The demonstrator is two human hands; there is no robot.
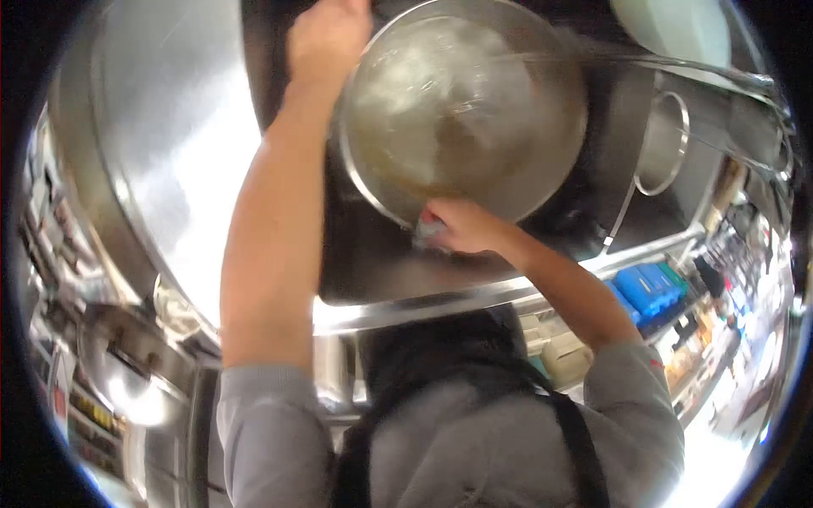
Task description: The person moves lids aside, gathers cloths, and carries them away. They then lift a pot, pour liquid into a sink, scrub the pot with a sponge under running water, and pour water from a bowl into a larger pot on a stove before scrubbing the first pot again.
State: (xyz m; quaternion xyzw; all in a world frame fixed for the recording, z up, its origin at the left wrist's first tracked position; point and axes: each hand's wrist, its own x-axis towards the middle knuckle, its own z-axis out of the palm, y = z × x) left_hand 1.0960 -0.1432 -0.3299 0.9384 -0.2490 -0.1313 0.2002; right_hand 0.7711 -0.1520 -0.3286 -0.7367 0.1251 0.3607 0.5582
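A large round metal pan, holding cloudy liquid with a rippled surface, sits in a dark recessed basin in front of me. At the near rim, my right hand is closed on a greyish cloth pressed against the pan's edge. My left hand is at the far left rim, curled like a fist and partly cut off by the top of the view. What it grips I cannot tell.
A metal faucet reaches in from the right. Below it rests a round-rimmed strainer with a long handle. A pale bowl is at upper right, a shiny steel surface at left. Blue containers stand beyond the steel edge.
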